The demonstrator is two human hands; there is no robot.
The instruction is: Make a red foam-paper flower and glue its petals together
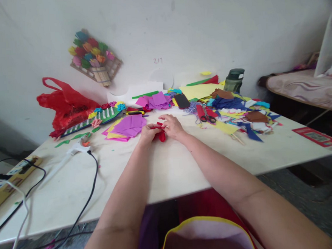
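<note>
Both hands meet over the middle of the counter point(175, 173), pinching one small piece of red paper point(162, 137) between them. The left hand point(149, 133) closes its thumb and fingertips on one side of it; the right hand point(173, 127) grips the other side, with some fingers raised and bent. The red paper is bunched, its lower end hanging below the fingers; whether it touches the counter, I cannot tell.

Just beyond the left hand lies a stack of purple sheets point(129, 126), with yellow and pink edges showing underneath. A yellow-and-black cutter point(135, 112) lies behind that stack, and more purple paper point(155, 101) sits farther back, next to a dark phone point(182, 101). Beyond the right hand, dark-handled scissors point(207, 117) rest near a red piece, beside a broad heap of coloured scraps point(229, 104). A green bottle point(233, 82) stands upright behind the heap.

Farther left, a white glue gun point(79, 146) lies with its black cord trailing, near green paper leaves point(80, 136). A red plastic bag point(68, 104) slumps near the wall, where a bouquet of paper flowers point(91, 52) hangs.
</note>
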